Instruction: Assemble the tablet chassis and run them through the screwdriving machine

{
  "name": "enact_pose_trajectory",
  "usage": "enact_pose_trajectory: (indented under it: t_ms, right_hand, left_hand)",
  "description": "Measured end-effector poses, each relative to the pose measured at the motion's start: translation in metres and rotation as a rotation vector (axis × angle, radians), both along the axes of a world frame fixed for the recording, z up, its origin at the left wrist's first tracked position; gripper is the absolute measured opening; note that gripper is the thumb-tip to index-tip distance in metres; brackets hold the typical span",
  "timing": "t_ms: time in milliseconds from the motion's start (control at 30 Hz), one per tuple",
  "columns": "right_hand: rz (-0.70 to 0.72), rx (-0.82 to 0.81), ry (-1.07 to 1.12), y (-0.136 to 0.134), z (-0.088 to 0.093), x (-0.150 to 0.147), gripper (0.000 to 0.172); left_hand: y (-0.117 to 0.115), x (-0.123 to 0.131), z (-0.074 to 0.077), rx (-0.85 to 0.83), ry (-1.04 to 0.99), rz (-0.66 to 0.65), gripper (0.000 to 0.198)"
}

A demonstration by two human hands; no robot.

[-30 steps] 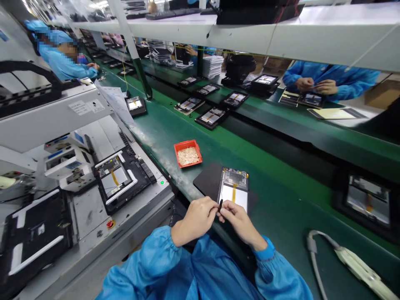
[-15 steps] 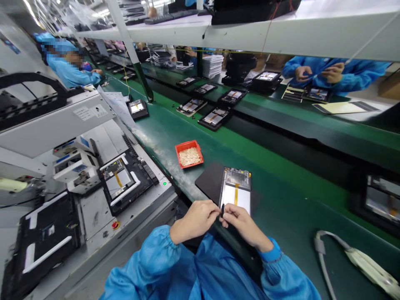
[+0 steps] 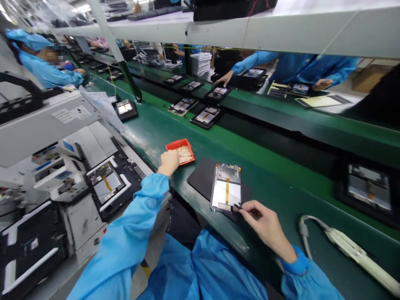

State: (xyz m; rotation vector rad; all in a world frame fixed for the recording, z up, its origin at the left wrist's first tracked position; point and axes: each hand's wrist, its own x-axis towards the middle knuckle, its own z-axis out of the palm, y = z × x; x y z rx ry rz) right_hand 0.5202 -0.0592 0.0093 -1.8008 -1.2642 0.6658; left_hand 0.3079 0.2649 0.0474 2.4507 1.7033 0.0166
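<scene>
An opened tablet (image 3: 226, 187) lies on a dark pad (image 3: 201, 179), its circuit board, silvery battery and orange ribbon exposed. My right hand (image 3: 267, 223) pinches a small black part (image 3: 238, 206) between thumb and fingertips at the tablet's near edge. My left hand (image 3: 169, 161) is closed at the near left side of a red tray (image 3: 170, 146) full of small pale pieces (image 3: 185, 155). What its fingertips hold, if anything, is hidden behind the hand.
At left stands a machine with a tablet in its black fixture (image 3: 117, 183). Several opened tablets (image 3: 206, 116) lie across the green bench (image 3: 275, 175). A corded pale tool (image 3: 359, 254) lies at right. Opposite, a co-worker's hand (image 3: 224, 79) touches a tablet.
My left hand has left my right and moved forward to the red tray. My right hand has shifted slightly right with the black part. The co-worker opposite has reached out to a tablet.
</scene>
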Motion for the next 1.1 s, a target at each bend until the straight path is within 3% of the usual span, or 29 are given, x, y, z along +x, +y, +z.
enact_pose_trajectory:
  t_ms: [100, 200, 433, 633, 700, 867, 1100]
  right_hand:
    - [0.000, 0.059, -0.212, -0.015, -0.005, -0.004, 0.013]
    - [0.041, 0.123, -0.307, -0.022, -0.014, -0.012, 0.012]
    - [0.108, 0.283, -0.405, -0.011, -0.034, -0.027, 0.016]
    - [0.177, 0.269, -0.469, -0.003, -0.044, -0.030, 0.021]
    - [0.202, 0.253, -0.510, -0.003, -0.045, -0.029, 0.023]
    - [0.264, 0.205, -0.645, -0.002, -0.043, -0.027, 0.026]
    - [0.191, 0.066, -0.830, -0.023, -0.047, -0.025, 0.036]
  left_hand:
    - [0.006, 0.001, -0.008, 0.043, -0.051, -0.020, 0.026]
    - [-0.009, -0.006, -0.019, 0.109, -0.207, -0.021, 0.026]
    - [-0.074, -0.032, -0.044, 0.181, -0.603, -0.088, 0.026]
    - [-0.136, -0.043, -0.051, 0.135, -0.767, -0.222, 0.027]
    - [-0.158, -0.039, -0.054, 0.111, -0.768, -0.326, 0.029]
    - [-0.205, -0.015, -0.068, 0.036, -0.502, -0.809, 0.043]
    - [-0.228, -0.001, -0.081, 0.167, -0.251, -0.892, 0.046]
